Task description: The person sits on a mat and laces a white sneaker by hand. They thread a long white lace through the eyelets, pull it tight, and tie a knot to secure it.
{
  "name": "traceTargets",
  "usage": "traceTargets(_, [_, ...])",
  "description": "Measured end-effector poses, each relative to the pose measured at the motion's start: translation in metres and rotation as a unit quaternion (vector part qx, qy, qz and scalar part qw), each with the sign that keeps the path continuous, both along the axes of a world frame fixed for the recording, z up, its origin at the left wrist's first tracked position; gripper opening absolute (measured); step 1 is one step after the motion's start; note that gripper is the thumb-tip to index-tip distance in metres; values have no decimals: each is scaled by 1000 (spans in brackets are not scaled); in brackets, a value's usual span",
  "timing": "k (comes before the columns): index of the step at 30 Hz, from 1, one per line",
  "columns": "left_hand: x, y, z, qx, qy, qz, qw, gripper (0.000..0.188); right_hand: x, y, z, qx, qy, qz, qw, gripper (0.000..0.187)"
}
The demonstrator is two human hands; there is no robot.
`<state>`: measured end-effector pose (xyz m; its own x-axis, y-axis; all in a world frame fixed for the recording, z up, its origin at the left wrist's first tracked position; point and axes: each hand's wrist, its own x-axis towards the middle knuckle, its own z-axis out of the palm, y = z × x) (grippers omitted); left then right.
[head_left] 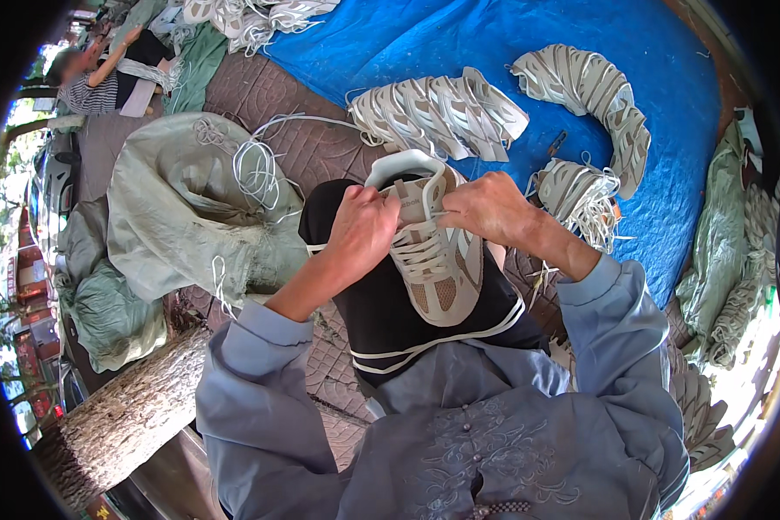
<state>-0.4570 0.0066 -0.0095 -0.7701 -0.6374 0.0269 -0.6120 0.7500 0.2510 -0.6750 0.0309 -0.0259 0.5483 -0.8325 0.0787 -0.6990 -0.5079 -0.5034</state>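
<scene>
A beige and white sneaker upper (445,290) lies on my lap, over black cloth (381,334), with its toe toward me. A cream shoelace (422,253) crosses its front in several rows. My left hand (361,227) is closed on the upper's left edge beside the tongue (412,196); its fingertips hide whether lace is in them too. On the opposite side, my right hand (491,208) pinches the shoelace near the top eyelets. The padded collar (405,161) stands up beyond both hands.
Nested shoe uppers (442,113) lie in rows on a blue tarp (390,39), one row curving right (620,130). White laces (596,227) hang loose there. A pale sack (160,195) with a lace tangle (258,173) and a log (130,416) are left. Another person (104,87) sits far left.
</scene>
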Motion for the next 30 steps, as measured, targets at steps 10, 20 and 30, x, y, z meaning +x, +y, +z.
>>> traceTargets(10, [-16, 7, 3, 17, 169, 60, 984, 7, 0, 1, 10, 55, 78, 18, 995, 26])
traceTargets(20, [-35, 12, -5, 61, 152, 127, 978, 4, 6, -3, 17, 66, 141, 12, 988, 24])
traceTargets(30, [-39, 15, -6, 78, 158, 139, 975, 5, 9, 0, 16, 33, 173, 5, 984, 25])
